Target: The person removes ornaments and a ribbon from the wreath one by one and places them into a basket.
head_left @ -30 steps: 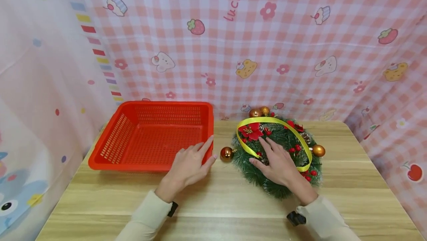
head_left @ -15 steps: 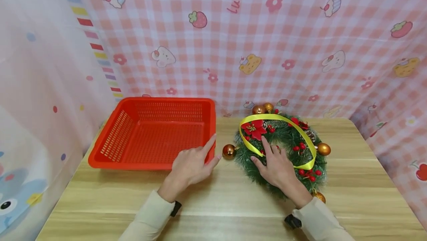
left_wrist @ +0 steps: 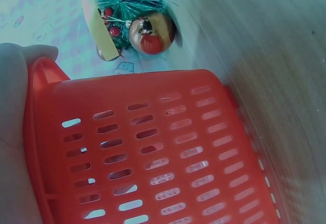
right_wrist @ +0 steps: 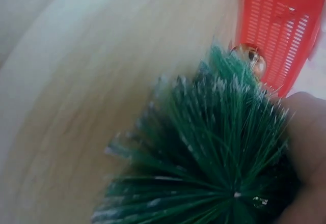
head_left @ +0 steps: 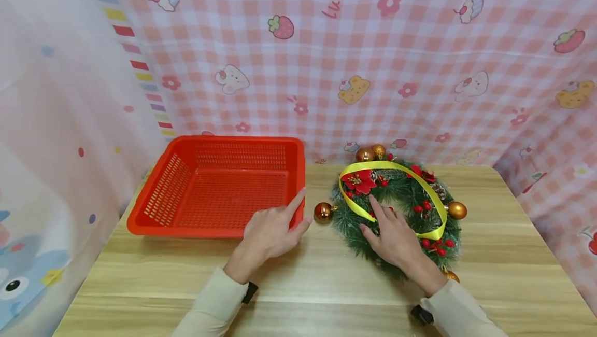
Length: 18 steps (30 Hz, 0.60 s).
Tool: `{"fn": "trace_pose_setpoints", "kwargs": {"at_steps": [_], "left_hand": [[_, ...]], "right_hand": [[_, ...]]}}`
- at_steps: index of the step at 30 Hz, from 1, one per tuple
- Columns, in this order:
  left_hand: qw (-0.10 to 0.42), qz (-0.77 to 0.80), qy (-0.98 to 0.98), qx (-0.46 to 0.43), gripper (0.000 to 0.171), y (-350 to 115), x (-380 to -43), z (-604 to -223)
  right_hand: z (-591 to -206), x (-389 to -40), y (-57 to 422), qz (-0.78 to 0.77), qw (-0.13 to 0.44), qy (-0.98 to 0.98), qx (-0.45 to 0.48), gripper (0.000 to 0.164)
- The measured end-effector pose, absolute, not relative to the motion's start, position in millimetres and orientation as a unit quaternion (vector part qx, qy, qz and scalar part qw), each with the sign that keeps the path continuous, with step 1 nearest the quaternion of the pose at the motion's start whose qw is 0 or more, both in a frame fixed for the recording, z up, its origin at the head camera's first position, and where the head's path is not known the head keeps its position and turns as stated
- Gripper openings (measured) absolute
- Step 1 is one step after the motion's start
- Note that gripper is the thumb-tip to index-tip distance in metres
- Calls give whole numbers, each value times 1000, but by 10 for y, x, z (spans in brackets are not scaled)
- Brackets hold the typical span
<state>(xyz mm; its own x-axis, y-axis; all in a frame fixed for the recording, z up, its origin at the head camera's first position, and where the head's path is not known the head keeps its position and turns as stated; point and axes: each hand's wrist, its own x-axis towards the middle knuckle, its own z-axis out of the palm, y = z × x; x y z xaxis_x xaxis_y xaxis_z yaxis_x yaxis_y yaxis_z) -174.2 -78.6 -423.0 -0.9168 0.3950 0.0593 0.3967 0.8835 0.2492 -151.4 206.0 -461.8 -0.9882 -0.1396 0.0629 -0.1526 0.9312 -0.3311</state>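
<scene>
My left hand (head_left: 269, 230) rests on the near right corner of a red plastic basket (head_left: 184, 232), its index finger and thumb held out straight. In the left wrist view the same hand lies along the basket's rim, above the slotted wall (left_wrist: 147, 132). My right hand (head_left: 394, 238) rests on a green Christmas wreath (head_left: 354, 241), index finger straight toward a red flower (head_left: 360, 181); the other fingertips are partly hidden. A yellow ribbon (head_left: 436, 202) loops over the wreath. In the right wrist view, green needles (right_wrist: 224, 142) fill the foreground beside my hand.
A copper bauble (head_left: 323, 213) sits between basket and wreath. More baubles (head_left: 457, 210) stick out round the wreath, with red berries (head_left: 438, 246) among the needles. Behind the wooden table (head_left: 322, 285) hangs a pink checked curtain (head_left: 308, 57).
The head view has shifted a little, moving the scene slightly right, and a gold bauble shows below the wreath. Both hands stay on the basket and wreath.
</scene>
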Motion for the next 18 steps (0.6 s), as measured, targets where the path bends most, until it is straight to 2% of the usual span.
{"fn": "trace_pose_setpoints", "kwargs": {"at_steps": [18], "left_hand": [[5,-132,-970,-202,68,-792,-1735,-4233]], "right_hand": [[-4615,-1372,2514,142,23,-957,253,73]]}}
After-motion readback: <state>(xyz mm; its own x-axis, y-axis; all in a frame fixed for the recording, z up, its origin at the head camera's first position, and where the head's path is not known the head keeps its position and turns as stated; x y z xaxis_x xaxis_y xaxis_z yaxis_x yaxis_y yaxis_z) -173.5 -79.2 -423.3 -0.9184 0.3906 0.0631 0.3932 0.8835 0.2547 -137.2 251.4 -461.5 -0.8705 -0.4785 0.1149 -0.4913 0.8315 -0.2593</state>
